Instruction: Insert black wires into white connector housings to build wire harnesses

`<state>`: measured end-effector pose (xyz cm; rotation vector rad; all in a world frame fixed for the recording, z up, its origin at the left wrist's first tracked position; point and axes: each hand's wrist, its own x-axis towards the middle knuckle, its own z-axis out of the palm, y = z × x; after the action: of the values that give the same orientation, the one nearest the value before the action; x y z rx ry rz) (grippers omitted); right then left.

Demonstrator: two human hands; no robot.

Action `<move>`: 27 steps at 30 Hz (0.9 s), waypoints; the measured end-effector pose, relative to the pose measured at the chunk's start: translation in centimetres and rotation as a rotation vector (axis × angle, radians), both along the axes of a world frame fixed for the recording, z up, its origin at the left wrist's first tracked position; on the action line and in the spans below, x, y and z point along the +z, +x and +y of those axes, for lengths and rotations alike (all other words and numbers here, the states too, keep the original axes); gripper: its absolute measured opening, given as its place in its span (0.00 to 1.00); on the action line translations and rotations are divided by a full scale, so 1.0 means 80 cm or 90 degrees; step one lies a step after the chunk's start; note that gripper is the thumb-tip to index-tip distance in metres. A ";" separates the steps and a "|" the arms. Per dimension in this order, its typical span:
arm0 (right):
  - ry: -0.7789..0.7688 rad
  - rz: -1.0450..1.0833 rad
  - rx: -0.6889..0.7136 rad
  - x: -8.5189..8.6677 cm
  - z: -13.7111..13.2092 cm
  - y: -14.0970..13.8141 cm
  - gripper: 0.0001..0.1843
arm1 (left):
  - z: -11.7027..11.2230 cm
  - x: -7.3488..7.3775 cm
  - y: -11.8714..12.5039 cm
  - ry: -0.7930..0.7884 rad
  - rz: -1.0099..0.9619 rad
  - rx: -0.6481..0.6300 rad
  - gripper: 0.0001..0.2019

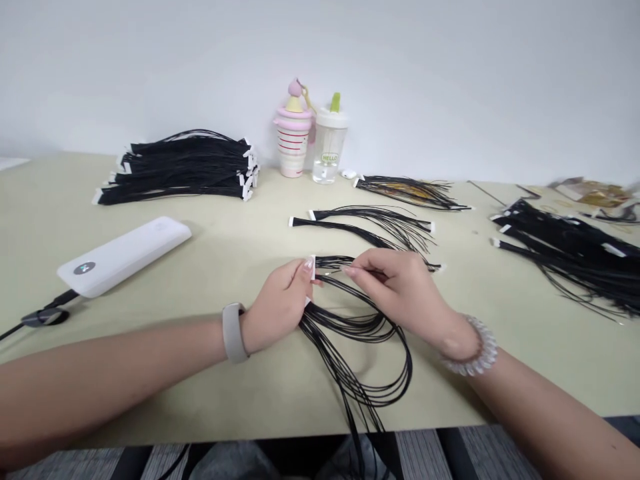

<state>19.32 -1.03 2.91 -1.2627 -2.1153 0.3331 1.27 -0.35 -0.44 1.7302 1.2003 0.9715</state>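
My left hand [285, 293] is closed on a white connector [313, 267], its thumb pressed on the connector's face. Black wires [370, 323] run out of this connector and loop to the right, and a loose bunch hangs over the table's front edge. A second white edge shows below the fingers, partly hidden by them. Just right of the connector, my right hand [395, 277] pinches a single black wire between thumb and forefinger. The bare metal tip [330, 273] of that wire points at the connector, close to its side.
Finished-looking black wire bundles [180, 167] are stacked at the back left. More harnesses lie behind my hands [350, 225] and at the right [575, 250]. A white power bank [125, 257] with a cable sits left. Two cups [293, 143] stand by the wall.
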 end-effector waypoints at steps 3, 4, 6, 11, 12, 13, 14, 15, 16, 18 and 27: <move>0.020 -0.005 -0.013 -0.005 0.000 -0.005 0.14 | 0.000 -0.002 0.000 0.007 -0.006 -0.009 0.21; 0.021 -0.005 -0.016 -0.006 0.001 -0.007 0.14 | 0.000 -0.002 0.001 0.009 -0.006 -0.011 0.21; 0.023 -0.004 -0.015 -0.007 0.001 -0.009 0.15 | 0.000 -0.003 0.001 0.013 -0.006 -0.018 0.21; 0.021 -0.019 -0.014 -0.008 0.001 -0.015 0.15 | 0.000 -0.002 0.001 0.022 0.010 -0.029 0.21; 0.018 -0.022 -0.014 -0.008 0.001 -0.016 0.15 | 0.000 -0.002 0.001 0.025 0.013 -0.030 0.21; 0.013 -0.024 -0.013 -0.008 0.001 -0.016 0.15 | 0.000 -0.002 0.001 0.026 0.014 -0.031 0.21; 0.008 -0.023 -0.010 -0.008 0.002 -0.017 0.16 | 0.000 -0.002 0.001 0.026 0.015 -0.031 0.21; 0.002 -0.019 -0.008 -0.008 0.002 -0.017 0.16 | 0.000 -0.002 0.001 0.024 0.016 -0.033 0.21; -0.006 -0.014 -0.004 -0.008 0.002 -0.017 0.16 | 0.000 -0.002 0.001 0.021 0.016 -0.034 0.21; -0.023 -0.005 0.003 -0.008 0.003 -0.016 0.17 | 0.000 -0.003 0.002 0.015 0.015 -0.032 0.21; -0.065 -0.059 0.024 -0.007 0.003 -0.014 0.19 | -0.001 -0.001 0.002 0.030 0.015 -0.030 0.21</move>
<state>18.21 -0.78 2.35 -1.3211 -2.2274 0.4105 1.42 -0.42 -0.54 1.8041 1.1547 0.9607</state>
